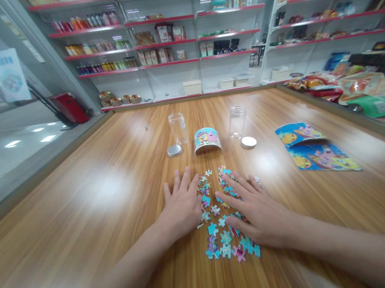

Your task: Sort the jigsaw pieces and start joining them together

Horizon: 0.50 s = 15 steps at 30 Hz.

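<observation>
Many small jigsaw puzzle pieces (225,237), mostly light blue with some pink and purple, lie loose on the wooden table between my hands. My left hand (184,206) rests with spread fingers along the left edge of the pieces. Over the right part of them lies my right hand (256,209), fingers apart, hiding some pieces beneath it. Neither hand grips anything. Beyond the pieces stands a curved picture card (206,140) with cartoon figures. A clear jar (178,129) is behind it to the left, and a second clear jar (238,122) to the right.
A silver lid (174,150) and a whitish lid (249,142) lie near the jars. Blue cartoon picture sheets (321,157) lie on the right of the wooden table (111,186). Packaged goods (369,86) are heaped beyond its right edge. Stocked shelves (165,44) stand behind.
</observation>
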Each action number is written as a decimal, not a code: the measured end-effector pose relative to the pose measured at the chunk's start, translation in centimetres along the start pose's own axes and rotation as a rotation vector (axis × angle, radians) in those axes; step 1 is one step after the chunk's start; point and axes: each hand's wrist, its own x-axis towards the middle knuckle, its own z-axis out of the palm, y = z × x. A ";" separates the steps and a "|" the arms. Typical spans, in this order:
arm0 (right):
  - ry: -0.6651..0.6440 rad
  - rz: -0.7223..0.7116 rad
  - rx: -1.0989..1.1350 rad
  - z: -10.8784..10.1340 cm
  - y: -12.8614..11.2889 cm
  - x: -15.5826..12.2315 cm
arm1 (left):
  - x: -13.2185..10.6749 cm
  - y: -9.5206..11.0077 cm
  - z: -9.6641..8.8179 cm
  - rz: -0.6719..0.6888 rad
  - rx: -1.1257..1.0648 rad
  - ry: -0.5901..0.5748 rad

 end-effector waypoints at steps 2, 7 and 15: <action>0.018 -0.003 0.005 0.1 0.0 0.0 | 0.0 -0.1 0.2 0.024 -0.040 0.065; 0.114 0.055 0.063 0.3 0.2 0.1 | -0.3 0.3 -0.2 0.194 -0.173 0.227; 0.152 0.047 0.100 0.5 0.5 0.1 | -0.7 0.6 -0.8 0.351 -0.167 0.180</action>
